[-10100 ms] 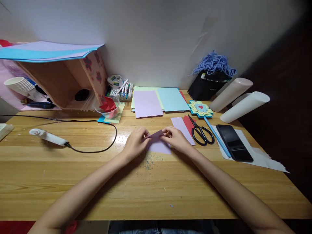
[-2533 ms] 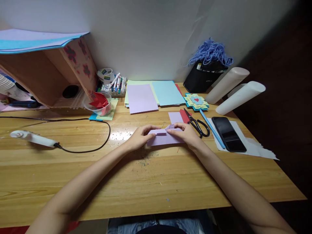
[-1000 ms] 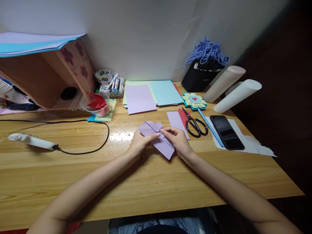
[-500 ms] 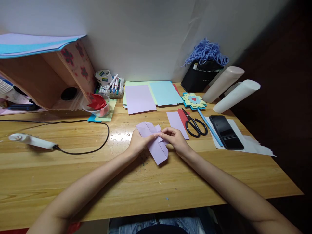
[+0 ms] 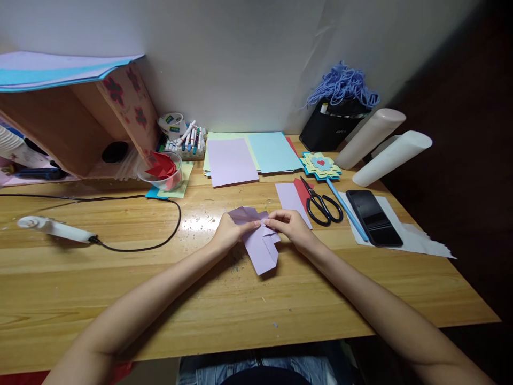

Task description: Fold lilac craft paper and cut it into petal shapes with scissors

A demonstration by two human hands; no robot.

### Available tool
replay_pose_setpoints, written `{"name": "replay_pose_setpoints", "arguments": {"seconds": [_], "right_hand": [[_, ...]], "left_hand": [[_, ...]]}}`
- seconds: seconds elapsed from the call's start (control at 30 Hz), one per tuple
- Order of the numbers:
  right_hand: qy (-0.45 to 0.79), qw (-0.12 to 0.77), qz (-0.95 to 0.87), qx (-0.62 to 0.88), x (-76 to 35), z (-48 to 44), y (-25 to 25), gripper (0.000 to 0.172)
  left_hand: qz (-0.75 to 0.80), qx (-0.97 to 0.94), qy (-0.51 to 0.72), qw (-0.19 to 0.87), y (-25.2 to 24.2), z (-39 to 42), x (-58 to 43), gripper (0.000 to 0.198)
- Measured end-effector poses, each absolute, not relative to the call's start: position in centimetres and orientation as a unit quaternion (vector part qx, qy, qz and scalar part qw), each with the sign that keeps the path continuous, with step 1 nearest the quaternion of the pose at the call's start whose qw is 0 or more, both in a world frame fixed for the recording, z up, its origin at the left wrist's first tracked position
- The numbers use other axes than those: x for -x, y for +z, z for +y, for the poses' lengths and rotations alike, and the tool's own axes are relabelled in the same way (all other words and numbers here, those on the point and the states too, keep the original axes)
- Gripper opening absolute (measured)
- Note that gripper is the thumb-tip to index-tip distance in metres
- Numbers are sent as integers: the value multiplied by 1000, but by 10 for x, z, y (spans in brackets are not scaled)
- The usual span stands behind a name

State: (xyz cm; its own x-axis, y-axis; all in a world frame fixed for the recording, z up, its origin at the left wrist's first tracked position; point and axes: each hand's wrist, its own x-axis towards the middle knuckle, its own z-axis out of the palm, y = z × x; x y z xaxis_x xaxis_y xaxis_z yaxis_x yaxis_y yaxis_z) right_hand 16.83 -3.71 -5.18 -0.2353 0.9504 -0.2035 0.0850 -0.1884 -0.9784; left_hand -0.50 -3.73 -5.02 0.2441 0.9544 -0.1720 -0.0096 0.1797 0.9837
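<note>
A folded lilac paper piece (image 5: 260, 246) lies on the wooden desk (image 5: 240, 299), its long end pointing toward me. My left hand (image 5: 229, 234) pinches its upper left part, fingers closed on the paper. My right hand (image 5: 293, 229) pinches the upper right part, thumb and fingers pressed on a fold. Both hands meet at the paper's middle.
Behind lie a lilac strip (image 5: 292, 197), a red scrap, black scissors (image 5: 323, 202), a blue pencil (image 5: 348, 210), a phone (image 5: 373, 217), stacked coloured sheets (image 5: 248, 155), a layered paper flower (image 5: 320, 164). At left: a glue gun (image 5: 56, 229) with cord, a bowl of red paper (image 5: 165, 171), markers (image 5: 188, 141).
Over the last second the lilac paper has been turned, its long end swinging from pointing right to pointing toward me. Both hands stayed pinched on it.
</note>
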Motion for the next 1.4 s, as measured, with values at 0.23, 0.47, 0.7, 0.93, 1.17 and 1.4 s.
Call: {"name": "replay_pose_setpoints", "arguments": {"seconds": [0.23, 0.47, 0.7, 0.93, 1.17, 1.4], "right_hand": [[590, 366, -517, 500, -170, -34, -57, 22], [587, 335, -557, 483, -169, -38, -51, 23], [598, 337, -529, 499, -174, -33, -53, 24], [631, 357, -452, 520, -183, -27, -53, 27], [571, 410, -471, 533, -191, -19, -50, 27], [571, 436, -478, 506, -173, -25, -56, 32]], "left_hand": [[471, -495, 397, 613, -48, -36, 6, 26], [500, -535, 394, 555, -45, -39, 4, 28], [529, -503, 407, 550, -46, -38, 3, 28], [520, -454, 459, 559, -48, -35, 6, 35], [524, -468, 508, 498, -40, -14, 20, 35], [501, -450, 540, 505, -44, -21, 10, 38]]}}
